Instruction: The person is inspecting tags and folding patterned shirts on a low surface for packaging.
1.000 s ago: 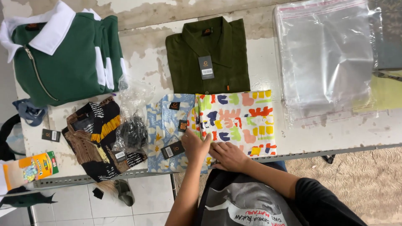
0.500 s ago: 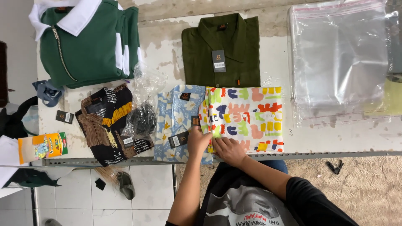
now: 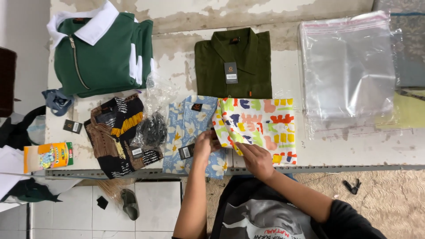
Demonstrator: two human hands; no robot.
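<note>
Folding work at a worn white desk (image 3: 177, 62), a person presses both hands onto a brightly patterned shirt (image 3: 265, 124) printed with red, yellow, green and blue shapes. Compared with a second ago, the view has drifted slightly so the whole spread sits a little to the right in the picture, and the hands have crept up from the desk's near edge onto the shirt's lower left corner; the garments themselves have not shifted. That suggests the shirt is being squared up rather than lifted.

The left hand (image 3: 204, 145) is curled, its fingers (image 3: 211, 135) pinched narrowly at the seam where the patterned shirt overlaps a light blue floral shirt (image 3: 188, 128), just beside a dark hang tag (image 3: 186, 152); whether it grips cloth or tag cannot be told. The right hand (image 3: 256, 159) lies flat and spread, palm down on the shirt's near edge, holding nothing, only pinning the fabric.

The patterned shirt lies folded at the near middle of the desk, directly under both hands, touching the floral shirt on its left and just below a dark olive shirt (image 3: 234, 62). A green zip top with a white collar (image 3: 102, 53) and a brown striped garment (image 3: 117, 132) lie further left, clear plastic bags (image 3: 347, 71) well to the right.
</note>
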